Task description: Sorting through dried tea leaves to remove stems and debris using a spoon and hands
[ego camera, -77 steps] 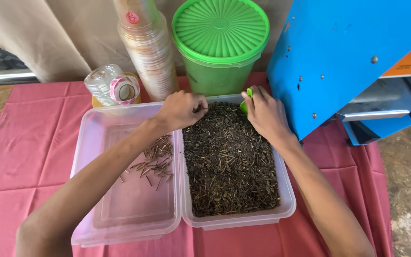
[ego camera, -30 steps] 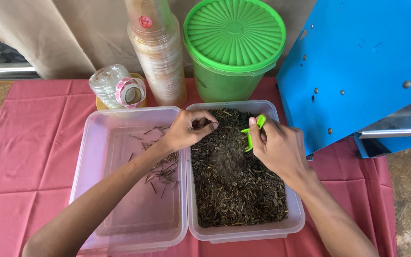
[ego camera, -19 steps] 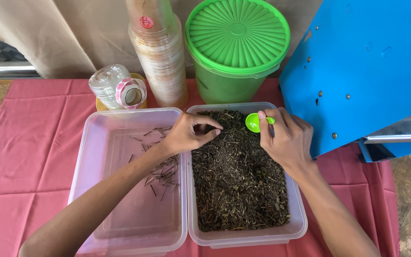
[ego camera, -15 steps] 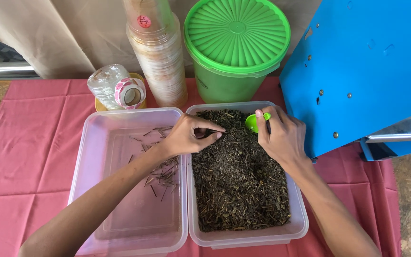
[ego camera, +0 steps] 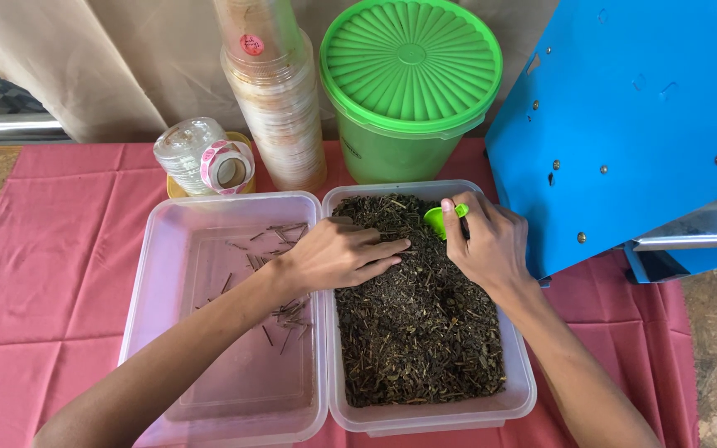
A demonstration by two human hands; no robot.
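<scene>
Flattened since before, left hand (ego camera: 342, 253) lies open-fingered on coarse dried leaves (ego camera: 417, 332); right hand (ego camera: 487, 245) pinches glossy green scoop (ego camera: 441, 220).

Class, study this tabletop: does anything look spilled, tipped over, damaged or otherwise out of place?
Only one thing: the clear plastic bottle lies on its side behind the left clear plastic tub. The dried leaves stay inside their own tub, and nothing is spilled on the red cloth.
</scene>
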